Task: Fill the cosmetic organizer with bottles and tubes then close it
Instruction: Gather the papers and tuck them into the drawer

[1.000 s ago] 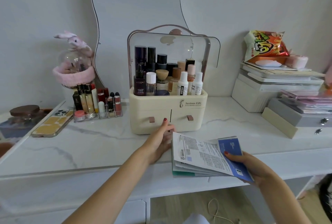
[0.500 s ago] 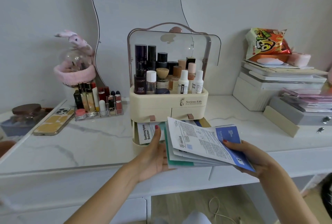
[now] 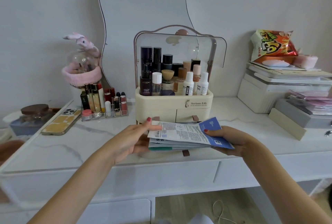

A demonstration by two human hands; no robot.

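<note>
The cream cosmetic organizer (image 3: 194, 105) stands at the middle of the vanity, its clear lid (image 3: 212, 51) raised. Several bottles and tubes (image 3: 172, 78) fill its upper tray. Its bottom drawer (image 3: 186, 153) is pulled far out toward me, mostly hidden under a stack of flat sachets (image 3: 181, 134). My right hand (image 3: 231, 139) grips the stack's right end, thumb on top. My left hand (image 3: 133, 137) holds the stack's left edge, thumb on the top sachet.
A clear lipstick rack (image 3: 104, 103) and a phone (image 3: 62, 122) lie to the left, with a jar (image 3: 35, 111) beyond. White boxes (image 3: 280, 89) topped by a snack bag (image 3: 271, 46) stand at the right. A mirror (image 3: 143, 8) leans behind the organizer.
My left hand pulled the bottom drawer out toward me, then moved onto the stack's left edge. The sachet stack rose slightly and now lies over the open drawer.
</note>
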